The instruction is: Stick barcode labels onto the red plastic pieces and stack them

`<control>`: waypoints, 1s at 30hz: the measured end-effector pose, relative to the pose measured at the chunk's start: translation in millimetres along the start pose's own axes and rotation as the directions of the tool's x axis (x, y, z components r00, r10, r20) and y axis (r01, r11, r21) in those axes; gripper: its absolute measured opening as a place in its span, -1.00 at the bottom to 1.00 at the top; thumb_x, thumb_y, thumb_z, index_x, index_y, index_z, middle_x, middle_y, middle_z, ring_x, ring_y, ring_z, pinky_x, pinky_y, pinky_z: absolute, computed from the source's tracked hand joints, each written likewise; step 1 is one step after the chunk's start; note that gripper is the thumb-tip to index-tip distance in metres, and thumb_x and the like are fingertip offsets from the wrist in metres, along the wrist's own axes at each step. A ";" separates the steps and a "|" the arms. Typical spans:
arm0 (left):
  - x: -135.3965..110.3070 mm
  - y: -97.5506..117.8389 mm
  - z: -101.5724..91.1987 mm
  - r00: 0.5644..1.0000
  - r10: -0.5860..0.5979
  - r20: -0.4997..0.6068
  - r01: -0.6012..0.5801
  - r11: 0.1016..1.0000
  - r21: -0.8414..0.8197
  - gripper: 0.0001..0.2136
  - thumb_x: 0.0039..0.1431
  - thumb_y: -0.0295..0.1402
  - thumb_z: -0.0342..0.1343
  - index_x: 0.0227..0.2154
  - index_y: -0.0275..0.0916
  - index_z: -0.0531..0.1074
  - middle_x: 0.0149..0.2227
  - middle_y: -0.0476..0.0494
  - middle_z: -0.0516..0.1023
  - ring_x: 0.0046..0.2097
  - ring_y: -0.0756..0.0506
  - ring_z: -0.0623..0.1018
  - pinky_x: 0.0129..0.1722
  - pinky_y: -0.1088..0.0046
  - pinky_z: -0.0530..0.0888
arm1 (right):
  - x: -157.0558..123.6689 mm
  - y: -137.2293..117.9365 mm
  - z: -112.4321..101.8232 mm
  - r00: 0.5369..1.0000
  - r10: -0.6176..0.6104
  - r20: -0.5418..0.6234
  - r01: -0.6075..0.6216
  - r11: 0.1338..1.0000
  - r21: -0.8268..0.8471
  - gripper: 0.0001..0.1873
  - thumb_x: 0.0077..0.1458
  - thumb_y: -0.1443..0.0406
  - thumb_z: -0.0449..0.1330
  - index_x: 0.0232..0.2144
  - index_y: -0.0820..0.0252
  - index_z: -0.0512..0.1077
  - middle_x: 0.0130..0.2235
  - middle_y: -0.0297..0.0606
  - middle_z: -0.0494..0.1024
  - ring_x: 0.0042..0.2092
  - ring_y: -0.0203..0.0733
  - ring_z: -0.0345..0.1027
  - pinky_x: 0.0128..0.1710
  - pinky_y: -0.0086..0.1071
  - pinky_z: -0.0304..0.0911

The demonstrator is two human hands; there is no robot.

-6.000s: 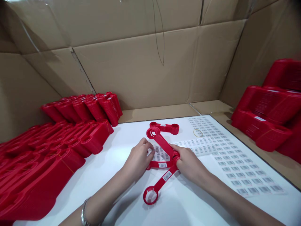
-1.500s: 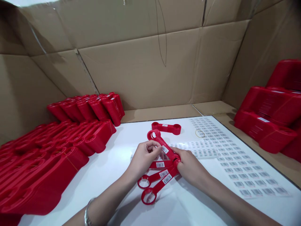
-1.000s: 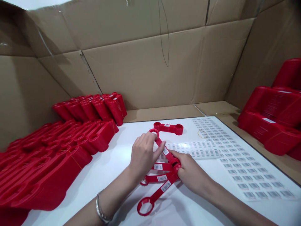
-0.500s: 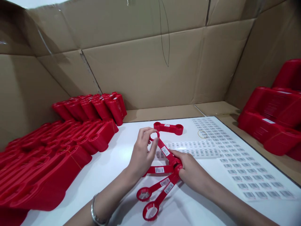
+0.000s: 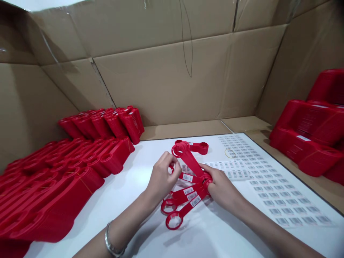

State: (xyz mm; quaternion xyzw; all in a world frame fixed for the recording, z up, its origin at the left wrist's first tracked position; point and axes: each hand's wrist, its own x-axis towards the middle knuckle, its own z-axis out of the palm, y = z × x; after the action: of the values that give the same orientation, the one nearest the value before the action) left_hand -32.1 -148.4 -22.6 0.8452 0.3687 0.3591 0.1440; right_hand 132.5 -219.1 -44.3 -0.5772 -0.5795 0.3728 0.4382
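Pinching fanned red plastic bars (image 5: pixel 192 168) at one end, the right hand (image 5: pixel 223 190) holds them while the curled left hand (image 5: pixel 162 175) covers a bar's ring, near barcode sheets (image 5: pixel 279 197) on the bench (image 5: pixel 107 200).

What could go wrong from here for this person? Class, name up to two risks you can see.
The right hand pinches the fanned red plastic pieces at one end only, so they could slip and scatter. They also lie partly over the barcode label sheet, so a slip or drag might crease it or scuff its labels.
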 end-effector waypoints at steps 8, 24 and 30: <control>7.5 -10.1 18.2 0.945 -0.040 0.324 -0.086 0.927 0.365 -0.83 0.13 -0.43 -0.09 -0.29 -0.33 0.38 -0.19 -0.30 0.41 -0.17 -0.21 0.40 -0.22 0.27 0.37 | 3.1 8.4 -3.5 1.000 -0.014 0.001 0.014 0.991 -0.133 -0.44 -0.31 0.56 -0.11 -0.23 0.18 0.40 -0.31 -0.29 0.51 -0.30 -0.20 0.35 -0.27 -0.41 0.20; 5.8 -17.0 19.9 0.945 -0.085 0.315 -0.003 0.964 0.267 -0.81 0.08 -0.44 -0.02 -0.25 -0.29 0.40 -0.11 -0.26 0.41 -0.11 -0.21 0.42 -0.15 0.28 0.36 | 5.9 11.1 -3.6 0.999 0.046 0.004 -0.045 0.983 -0.178 -0.49 -0.27 0.55 -0.11 -0.25 0.25 0.40 -0.37 -0.25 0.49 -0.41 -0.25 0.31 -0.45 -0.49 0.12; 5.5 -16.7 20.0 0.941 -0.118 0.318 0.035 0.966 0.256 -0.84 0.08 -0.46 -0.04 -0.29 -0.31 0.40 -0.21 -0.24 0.45 -0.16 -0.20 0.42 -0.18 0.28 0.36 | 5.6 11.1 -3.5 0.999 0.035 -0.006 -0.035 0.972 -0.233 -0.50 -0.25 0.55 -0.12 -0.24 0.24 0.38 -0.35 -0.24 0.49 -0.35 -0.21 0.33 -0.40 -0.46 0.14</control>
State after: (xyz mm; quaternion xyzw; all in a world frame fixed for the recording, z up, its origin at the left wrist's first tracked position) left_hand -24.0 -132.4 -42.4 0.8896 0.4139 0.1575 0.1116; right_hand 139.9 -213.1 -53.0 -0.6350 -0.6086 0.3096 0.3614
